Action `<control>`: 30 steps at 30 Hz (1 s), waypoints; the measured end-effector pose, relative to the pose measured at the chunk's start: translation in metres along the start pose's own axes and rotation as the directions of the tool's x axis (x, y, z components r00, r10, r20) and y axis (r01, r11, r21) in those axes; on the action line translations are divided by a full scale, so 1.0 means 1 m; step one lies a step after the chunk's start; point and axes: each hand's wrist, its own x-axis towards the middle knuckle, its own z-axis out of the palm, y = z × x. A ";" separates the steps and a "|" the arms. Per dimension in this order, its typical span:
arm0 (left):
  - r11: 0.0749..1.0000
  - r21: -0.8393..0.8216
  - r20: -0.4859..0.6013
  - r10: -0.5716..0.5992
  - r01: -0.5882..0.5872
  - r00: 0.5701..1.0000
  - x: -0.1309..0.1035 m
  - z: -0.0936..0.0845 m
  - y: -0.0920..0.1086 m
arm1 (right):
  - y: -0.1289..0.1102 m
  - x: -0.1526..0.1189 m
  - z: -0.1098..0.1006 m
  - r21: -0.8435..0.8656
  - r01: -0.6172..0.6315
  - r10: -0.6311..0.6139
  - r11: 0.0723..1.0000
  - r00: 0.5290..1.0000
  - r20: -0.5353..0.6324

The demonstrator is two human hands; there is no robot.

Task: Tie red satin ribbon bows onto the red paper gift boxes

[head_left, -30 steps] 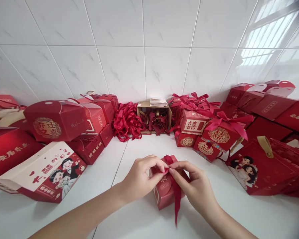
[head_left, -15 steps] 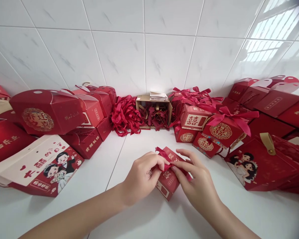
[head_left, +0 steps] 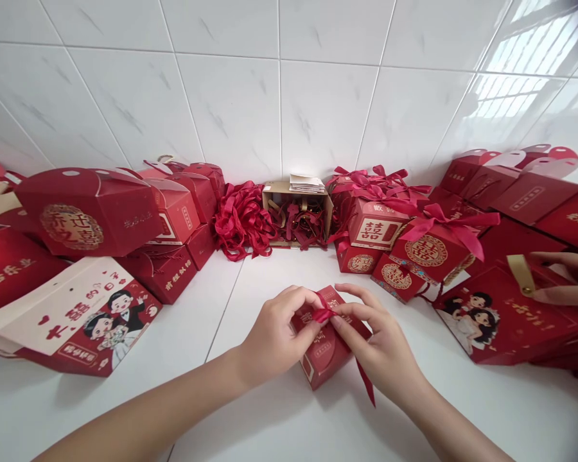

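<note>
A small red gift box (head_left: 334, 362) with printed characters rests on the white tabletop, in front of me. Over its top runs a red ribbon (head_left: 324, 314), gathered into a knot or loop at the middle. My left hand (head_left: 282, 327) pinches the ribbon from the left, its fingers curled. From the right, my right hand (head_left: 373, 330) pinches the ribbon between thumb and index finger, the other fingers raised. One ribbon tail hangs below my right hand over the box's side. The fingertips partly hide the knot.
Stacked red boxes (head_left: 84, 212) stand at left, beside a box with a cartoon couple (head_left: 108, 321). A ribbon pile (head_left: 245, 218) and open carton (head_left: 275, 188) sit by the wall. Ribboned boxes (head_left: 426, 250) stand right. Another person's hand (head_left: 571, 279) touches a strapped red box (head_left: 520, 321).
My hands have drawn the ribbon in closer at the knot, and a tail now hangs lower right. The box has turned slightly. Another person's hand has come in at the right edge.
</note>
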 end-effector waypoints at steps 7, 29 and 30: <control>0.995 -0.095 0.008 0.009 -0.008 1.000 0.001 -0.001 -0.002 | 0.001 0.000 -0.002 0.125 -0.120 0.108 0.985 0.989 0.098; 0.990 -0.142 0.038 0.010 -0.004 0.999 0.000 -0.001 -0.001 | -0.004 -0.004 -0.010 0.236 -0.166 0.114 0.957 0.969 0.220; 0.989 -0.150 0.042 0.005 0.001 0.999 0.000 -0.001 -0.001 | -0.003 -0.004 -0.010 0.216 -0.142 0.093 0.966 0.970 0.222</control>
